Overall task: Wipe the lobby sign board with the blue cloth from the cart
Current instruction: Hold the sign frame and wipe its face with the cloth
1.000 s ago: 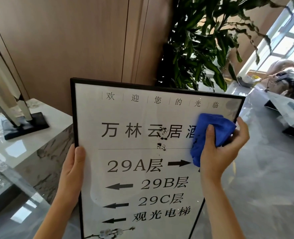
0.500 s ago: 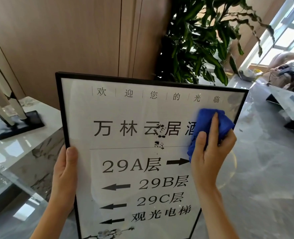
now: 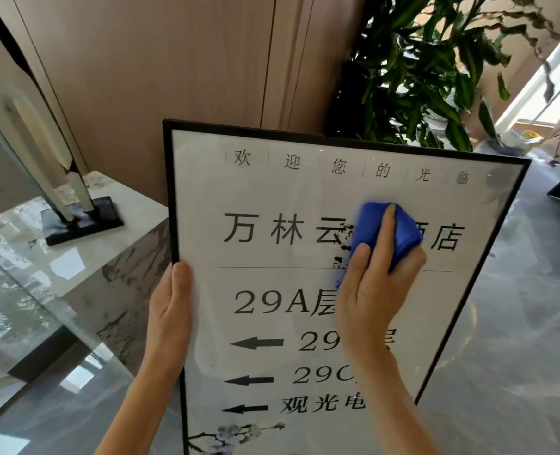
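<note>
I hold the sign (image 3: 272,198) upright in front of me, tipped a little so its top edge runs down to the right, and it fills the middle of my view. My left hand (image 3: 170,310) grips the left side of the black frame, thumb lying on the glass and the other fingers hidden behind, so I judge they wrap the back but cannot see them. My right hand (image 3: 373,290) presses the cloth (image 3: 370,231) flat against the centre of the sign, on the big title line, with my forefinger stretched up across the blue wad, my thumb on its left edge and the other fingers curled round its right side. Just left of the cloth, black smudges (image 3: 344,247) spot the glass, some beside the title characters and some down by the thin ruled line. Those marks are not yet cleaned, so I reckon the job is underway but far from done: the cloth is on the sign and working near the dirt, and the lower rows with the arrows show a faint hazy streak that may want a pass too. Far left a dark-based ornament (image 3: 81,221) stands on a marble counter (image 3: 134,205), and a leafy plant (image 3: 436,77) rises behind the sign.
</note>
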### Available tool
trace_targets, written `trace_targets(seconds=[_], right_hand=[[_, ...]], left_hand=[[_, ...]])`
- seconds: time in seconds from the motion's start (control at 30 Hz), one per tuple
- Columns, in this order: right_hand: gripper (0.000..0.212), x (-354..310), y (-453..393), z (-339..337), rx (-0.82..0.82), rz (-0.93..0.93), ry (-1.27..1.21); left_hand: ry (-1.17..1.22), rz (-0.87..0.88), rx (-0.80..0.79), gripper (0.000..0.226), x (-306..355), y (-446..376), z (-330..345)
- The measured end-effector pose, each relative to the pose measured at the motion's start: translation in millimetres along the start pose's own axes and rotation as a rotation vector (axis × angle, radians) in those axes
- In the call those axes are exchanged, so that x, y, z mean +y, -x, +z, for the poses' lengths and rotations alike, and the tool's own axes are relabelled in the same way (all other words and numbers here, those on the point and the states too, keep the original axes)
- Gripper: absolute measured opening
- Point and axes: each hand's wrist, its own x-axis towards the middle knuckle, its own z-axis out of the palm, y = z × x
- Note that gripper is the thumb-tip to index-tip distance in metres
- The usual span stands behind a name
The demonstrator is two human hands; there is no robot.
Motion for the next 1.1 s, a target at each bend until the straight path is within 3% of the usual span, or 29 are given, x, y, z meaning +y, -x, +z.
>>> trace_targets(seconds=[0.17, 0.37, 0.5, 0.67, 0.83, 0.97, 1.1], right_hand=[[0.051, -27.0, 29.7, 16.4, -0.086, -0.139, -0.014], [0.049, -30.0, 59.7, 14.0, -0.267, -0.433, 0.032], [0.068, -19.1, 53.3, 1.7, -0.321, -0.563, 0.134], [0.08, 0.4, 25.9, -12.1, -0.321, -0.421, 0.103], [0.058, 32.4, -25.0, -36.2, -0.161, -0.236, 0.134], [0.052, 65.0, -64.6, -52.0, -0.081, -0.042, 0.065], [0.049, 79.1, -83.5, -53.4, -0.005, 0.007, -0.002]], left_hand=[[-0.008, -0.012, -0.003, 0.067, -0.6, -1.2, 1.6], [0.052, -0.043, -0.046, 0.046, 8.4, -0.2, -0.6], [0.075, -0.036, -0.07, 0.075, 12.6, 2.8, -0.8], [0.035, -0.027, -0.068, 0.077, 16.5, 2.9, 0.4], [0.019, 0.006, -0.062, 0.083, 17.0, 4.8, 2.5], [0.023, 0.019, -0.05, 0.081, 15.0, 3.5, 4.2], [0.037, 0.03, -0.049, 0.083, 6.2, -0.4, 4.5]])
